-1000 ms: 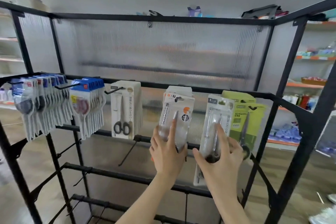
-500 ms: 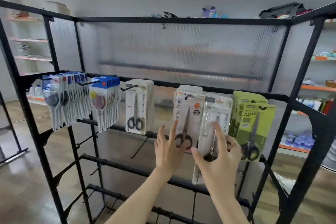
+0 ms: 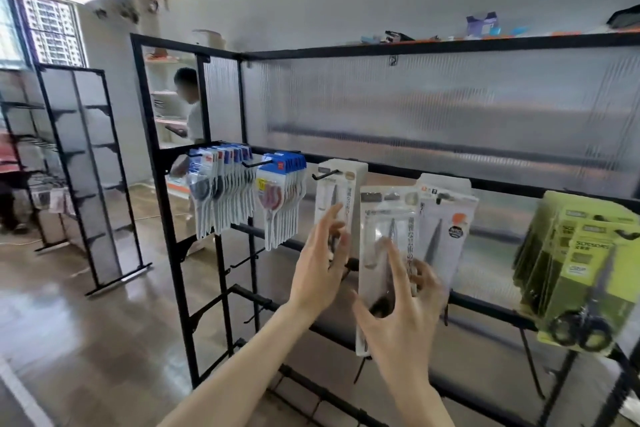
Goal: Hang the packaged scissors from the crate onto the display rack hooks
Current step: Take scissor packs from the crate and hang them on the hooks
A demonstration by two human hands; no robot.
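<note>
The right hand (image 3: 398,315) was the one on the job, and it had the clear scissors pack (image 3: 386,253) upright in front of the display rack (image 3: 519,180). The pack's long axis ran top to bottom, its hang hole end up near the rail and its foot down by the wrist. The thumb sat at the left edge of the card and the right hand's fingers (image 3: 396,263) curled around from the right, forefinger laid up the front, so the pack was pinched low on its body. It sat just left of the grey pack (image 3: 446,229) already hanging; whether its hole was over a hook could not be told, the top being blurred.

The left hand (image 3: 320,267) was just beside it, to the left, fingers spread and relaxed, gripping nothing, in front of the white pack (image 3: 337,191) on its hook (image 3: 325,174). Whether it touched that card was unclear.

My read: the right hand was the nearer, and the move turned on lining the top of the pack up with a hook. The green packs (image 3: 581,274) hung well apart to the right. The crate was out of shot.
</note>
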